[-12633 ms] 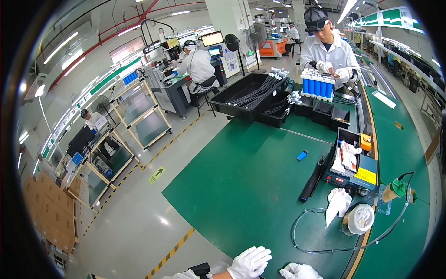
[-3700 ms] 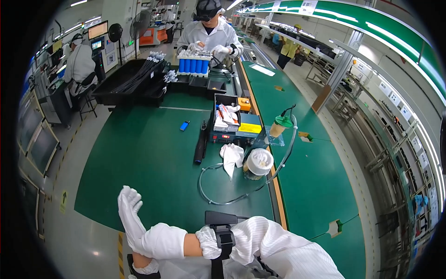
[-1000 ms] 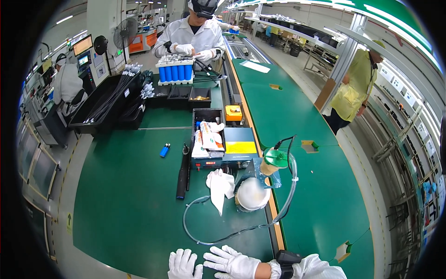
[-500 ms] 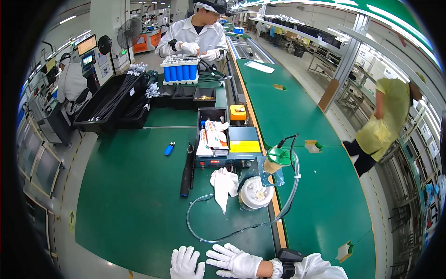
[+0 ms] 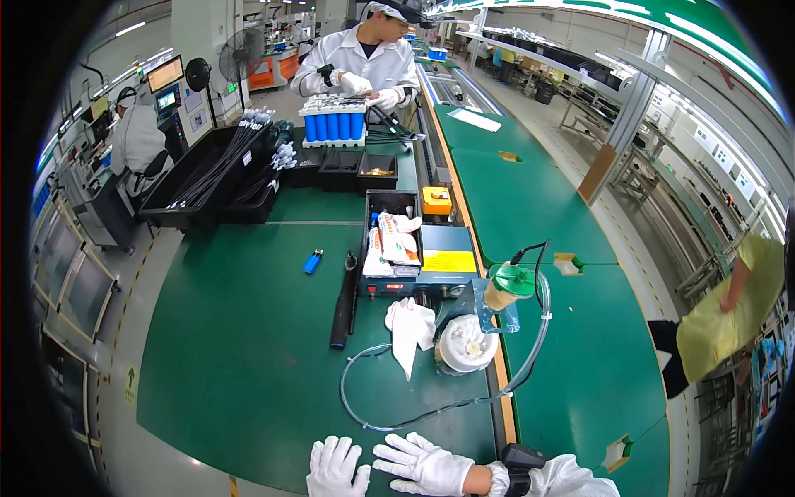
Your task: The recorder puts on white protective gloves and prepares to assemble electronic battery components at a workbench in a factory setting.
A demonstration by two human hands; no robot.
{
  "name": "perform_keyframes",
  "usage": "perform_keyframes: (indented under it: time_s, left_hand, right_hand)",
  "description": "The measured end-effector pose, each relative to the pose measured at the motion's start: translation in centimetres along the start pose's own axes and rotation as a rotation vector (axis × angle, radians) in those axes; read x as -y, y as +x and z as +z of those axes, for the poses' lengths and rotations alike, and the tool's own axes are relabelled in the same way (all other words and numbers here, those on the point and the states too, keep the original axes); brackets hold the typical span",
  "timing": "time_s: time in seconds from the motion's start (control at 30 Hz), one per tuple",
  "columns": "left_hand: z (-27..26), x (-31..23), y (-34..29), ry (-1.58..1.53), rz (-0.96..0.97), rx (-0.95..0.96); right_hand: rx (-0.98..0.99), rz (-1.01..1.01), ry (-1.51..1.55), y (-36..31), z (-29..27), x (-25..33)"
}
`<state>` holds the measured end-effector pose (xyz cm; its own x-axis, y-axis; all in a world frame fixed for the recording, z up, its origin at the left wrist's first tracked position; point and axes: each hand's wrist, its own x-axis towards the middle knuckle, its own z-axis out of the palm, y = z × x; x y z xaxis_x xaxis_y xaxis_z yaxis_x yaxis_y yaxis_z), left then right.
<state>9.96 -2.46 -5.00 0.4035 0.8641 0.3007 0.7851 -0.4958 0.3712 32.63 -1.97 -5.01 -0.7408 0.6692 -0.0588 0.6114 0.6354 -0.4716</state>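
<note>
My left hand (image 5: 338, 469) and my right hand (image 5: 426, 465), both in white gloves, lie side by side at the near edge of the green table (image 5: 240, 356). The fingers of both are stretched out, and neither holds anything. Just beyond the right hand, a clear tube (image 5: 346, 389) loops across the table. Past it are a crumpled white cloth (image 5: 407, 335), a black stick-like tool (image 5: 342, 313) and a small blue lighter (image 5: 313, 262). A white round tub (image 5: 467, 346) stands right of the cloth, below a green-capped cup (image 5: 507, 288) that the tube runs to.
A blue control box (image 5: 451, 240) carries a black bin (image 5: 392, 203) of tubes. Black trays (image 5: 178, 217) of cables stand at the far left. Across the table a co-worker (image 5: 364, 62) handles a blue cell pack (image 5: 334, 128). Another person in yellow (image 5: 733, 311) is at the right.
The view has shifted slightly, so the table things sit a little further right. The person in yellow has moved nearer along the right aisle. My hands stay stretched out on the table.
</note>
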Motion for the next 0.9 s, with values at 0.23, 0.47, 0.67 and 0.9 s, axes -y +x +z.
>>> perform_keyframes:
  time_s: [0.23, 0.47, 0.67, 0.9]
  left_hand:
    - [0.10, 0.17, 0.11, -0.015, -0.006, 0.010]
    - [-0.05, -0.02, 0.11, -0.018, 0.000, -0.006]
    - [-0.11, -0.05, 0.11, -0.019, 0.000, -0.013]
    - [-0.20, -0.07, 0.20, -0.016, 0.008, -0.016]
  right_hand:
    - [0.003, 0.003, 0.007, 0.15, 0.12, -0.20]
    - [0.014, 0.003, 0.000, 0.06, -0.22, -0.02]
    - [0.020, 0.004, 0.003, 0.07, -0.19, -0.05]
    - [0.004, 0.001, 0.013, 0.08, -0.16, -0.11]
